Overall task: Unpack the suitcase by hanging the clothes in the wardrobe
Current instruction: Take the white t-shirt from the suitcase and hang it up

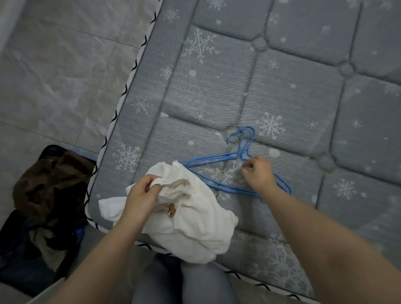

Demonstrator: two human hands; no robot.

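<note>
The white garment [185, 212] lies bunched at the near corner of the mattress [294, 92], partly hanging over its edge. A small brown bear motif shows on the cloth. The person's left hand [142, 195] grips a fold near what looks like the neckline, fingers curled round the cloth. At about two o'clock from the garment a small stack of blue wire hangers [229, 165] lies flat on the mattress, hooks pointing to twelve o'clock, one shoulder end tucked just under the white cloth. The right hand [258, 172] is down on the hangers with fingertips drawn together, apparently pinching a wire near the neck; whether it holds one hanger or several cannot be told.

The step in hand seems to be fitting this garment onto a hanger. The next move likely calls for parting one hanger from the stack and opening the neckline to slide a shoulder in.

At eight o'clock, on the tiled floor [59, 59], the open suitcase [34, 235] holds more clothes, brown and dark. The wardrobe is not in view.
</note>
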